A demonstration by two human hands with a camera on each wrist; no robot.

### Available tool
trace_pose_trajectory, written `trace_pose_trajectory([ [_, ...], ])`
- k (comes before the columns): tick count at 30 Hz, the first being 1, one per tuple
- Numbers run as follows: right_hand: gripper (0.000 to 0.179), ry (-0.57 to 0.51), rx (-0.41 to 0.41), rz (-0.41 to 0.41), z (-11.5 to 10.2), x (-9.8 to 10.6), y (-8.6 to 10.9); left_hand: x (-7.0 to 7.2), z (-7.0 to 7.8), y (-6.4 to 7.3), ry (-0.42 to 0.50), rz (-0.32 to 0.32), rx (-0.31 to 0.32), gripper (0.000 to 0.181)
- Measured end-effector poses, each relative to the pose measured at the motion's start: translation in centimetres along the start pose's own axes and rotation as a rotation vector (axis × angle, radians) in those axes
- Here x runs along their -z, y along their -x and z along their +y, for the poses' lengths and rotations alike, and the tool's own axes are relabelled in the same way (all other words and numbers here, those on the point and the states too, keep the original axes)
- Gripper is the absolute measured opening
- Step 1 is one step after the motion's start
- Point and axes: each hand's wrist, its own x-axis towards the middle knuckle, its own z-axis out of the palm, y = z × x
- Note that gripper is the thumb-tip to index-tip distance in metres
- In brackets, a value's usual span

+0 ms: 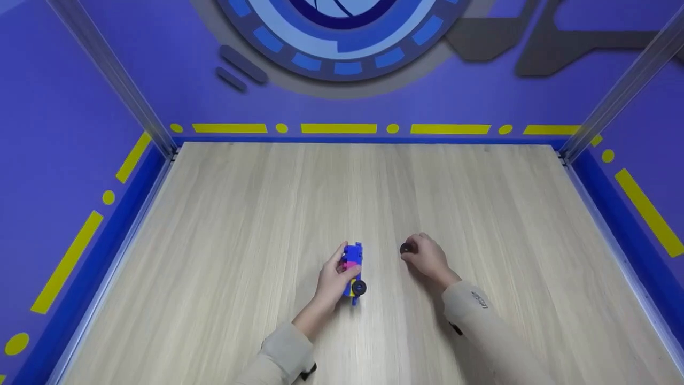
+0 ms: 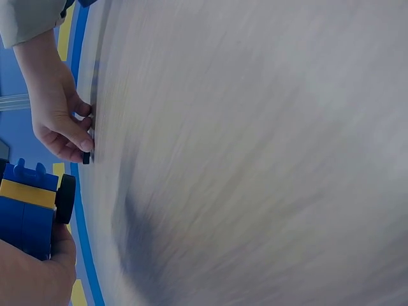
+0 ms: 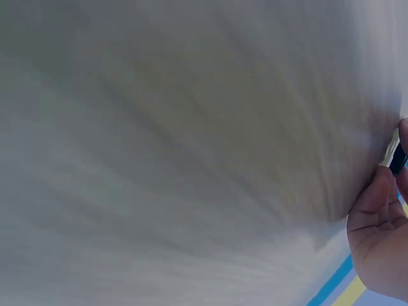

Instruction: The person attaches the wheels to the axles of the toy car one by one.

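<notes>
My left hand (image 1: 332,280) grips a small toy vehicle (image 1: 352,255) of blue, pink and yellow blocks, thumb across its side. One black wheel (image 1: 359,287) is on its near end; the left wrist view shows that wheel (image 2: 65,199) beside a yellow block. To the right, my right hand (image 1: 429,259) pinches a loose black wheel (image 1: 407,248) between thumb and fingers, at the tabletop. In the left wrist view this loose wheel (image 2: 87,157) appears edge-on under the fingertips. Only part of the right hand (image 3: 381,236) shows at the right wrist view's edge, with a dark bit of the wheel (image 3: 398,158).
A light wood-grain table (image 1: 256,214) lies under both hands. Purple-blue panels with yellow dashes stand along its back (image 1: 342,112) and sides, joined by metal corner posts (image 1: 115,69).
</notes>
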Motion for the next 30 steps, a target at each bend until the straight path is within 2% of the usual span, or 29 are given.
trace_pose_trajectory([
  [12,0.032,-0.043,0.026,-0.027,-0.1,0.4,0.4,0.1,0.3,0.2,0.021,-0.002,0.011,0.066],
  [20,0.033,-0.067,0.047,-0.048,-0.5,0.7,1.0,0.2,2.2,1.5,0.022,-0.012,0.025,0.063],
  [30,0.026,-0.104,0.034,-0.044,-1.9,0.6,1.6,0.0,-0.1,0.2,-0.017,-0.003,0.004,0.066],
])
